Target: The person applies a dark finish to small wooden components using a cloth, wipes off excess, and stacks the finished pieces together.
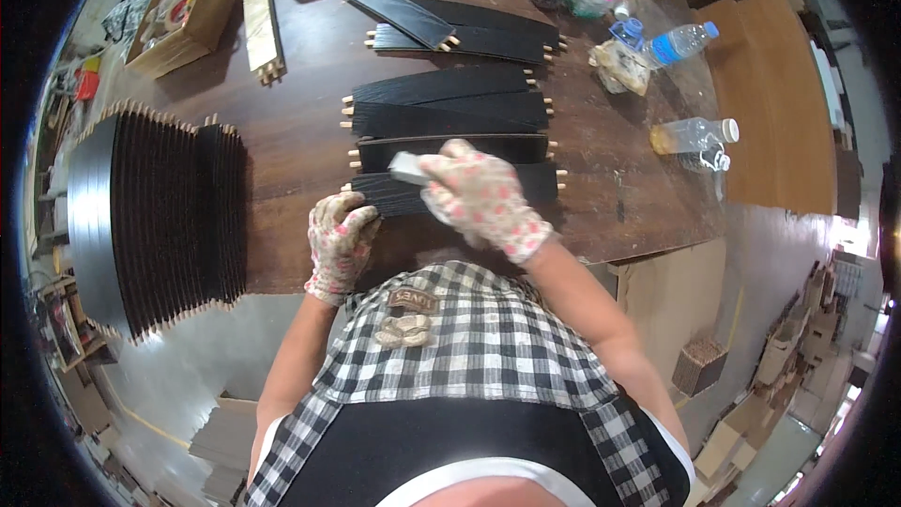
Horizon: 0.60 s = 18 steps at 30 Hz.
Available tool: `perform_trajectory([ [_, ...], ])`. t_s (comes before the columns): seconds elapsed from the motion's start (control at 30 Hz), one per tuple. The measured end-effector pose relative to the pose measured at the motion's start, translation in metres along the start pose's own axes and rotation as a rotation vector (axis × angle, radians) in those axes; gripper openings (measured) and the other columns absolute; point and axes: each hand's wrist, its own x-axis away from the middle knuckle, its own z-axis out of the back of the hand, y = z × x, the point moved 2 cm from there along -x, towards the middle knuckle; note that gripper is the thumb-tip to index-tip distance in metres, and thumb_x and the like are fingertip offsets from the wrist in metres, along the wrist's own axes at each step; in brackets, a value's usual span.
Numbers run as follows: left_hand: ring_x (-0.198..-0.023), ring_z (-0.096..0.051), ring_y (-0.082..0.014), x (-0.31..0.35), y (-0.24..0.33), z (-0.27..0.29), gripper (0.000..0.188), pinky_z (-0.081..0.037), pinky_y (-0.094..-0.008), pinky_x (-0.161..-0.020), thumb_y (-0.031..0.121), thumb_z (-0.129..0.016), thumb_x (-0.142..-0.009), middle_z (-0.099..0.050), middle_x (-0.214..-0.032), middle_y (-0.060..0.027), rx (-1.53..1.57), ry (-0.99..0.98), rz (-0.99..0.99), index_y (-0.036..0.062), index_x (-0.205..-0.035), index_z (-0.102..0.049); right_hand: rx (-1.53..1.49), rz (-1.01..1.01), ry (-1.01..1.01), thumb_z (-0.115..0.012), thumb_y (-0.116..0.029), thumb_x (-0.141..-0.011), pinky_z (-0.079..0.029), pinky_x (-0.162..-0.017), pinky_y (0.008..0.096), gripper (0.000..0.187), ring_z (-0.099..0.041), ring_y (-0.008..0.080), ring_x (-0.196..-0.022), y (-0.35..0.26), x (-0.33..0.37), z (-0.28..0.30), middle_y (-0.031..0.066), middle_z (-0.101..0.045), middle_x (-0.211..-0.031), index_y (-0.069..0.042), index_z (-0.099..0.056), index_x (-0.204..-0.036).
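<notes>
A black wooden slat (404,195) with pale dowel pegs at its ends lies crosswise near the table's front edge. My left hand (338,237), in a white glove with pink dots, has its fingers curled on the slat's left end. Above the slat, my right hand (481,199), gloved alike and slightly blurred, grips a small pale grey block (406,167). Whether the block touches the wood I cannot tell. Just beyond lies another black slat (507,146), and farther back more black slats (441,84) rest overlapping in a rough column.
A large row of stacked black slats (160,225) stands at the table's left. One pale slat (262,23) lies near an open cardboard box (192,28). Plastic bottles (680,44) and a jar with amber liquid (690,135) stand on the right of the brown table (619,216).
</notes>
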Motion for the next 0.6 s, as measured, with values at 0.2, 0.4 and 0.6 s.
perform_trajectory([
  [0.2,-0.105,-0.057,-0.031,-0.019,0.01,0.013,0.034,-0.041,-0.0459,-0.09,0.018,-0.077,-0.07,-0.061,-0.111,-0.0083,-0.045,-0.051,0.002,0.0126,-0.1,-0.064,0.324,-0.559,0.105,-0.056,-0.015,-0.089,-0.056,-0.072,0.0347,0.024,-0.066,0.024,-0.081,0.109,0.109,0.089,0.008,-0.061,-0.098,-0.011,-0.065,-0.111],
  [0.4,-0.126,-0.047,-0.03,-0.059,0.035,-0.006,0.07,-0.035,-0.0469,-0.105,0.035,-0.077,-0.073,-0.053,-0.133,-0.0095,-0.109,-0.323,-0.07,0.009,-0.132,-0.052,0.012,-0.332,0.557,-0.066,-0.007,-0.082,-0.057,-0.073,0.0342,0.031,-0.066,0.023,-0.086,0.094,0.136,0.061,0.0084,-0.063,-0.101,-0.01,-0.066,-0.113],
  [0.6,-0.123,-0.048,-0.0295,-0.051,0.032,-0.027,0.069,-0.036,-0.045,-0.105,0.016,-0.077,-0.07,-0.053,-0.131,-0.0089,-0.079,-0.376,-0.081,0.009,-0.134,-0.051,-0.097,-0.535,0.577,-0.068,-0.01,-0.082,-0.053,-0.081,0.0387,0.033,-0.064,0.0292,-0.096,0.075,0.197,-0.01,0.0104,-0.061,-0.109,-0.01,-0.065,-0.115],
])
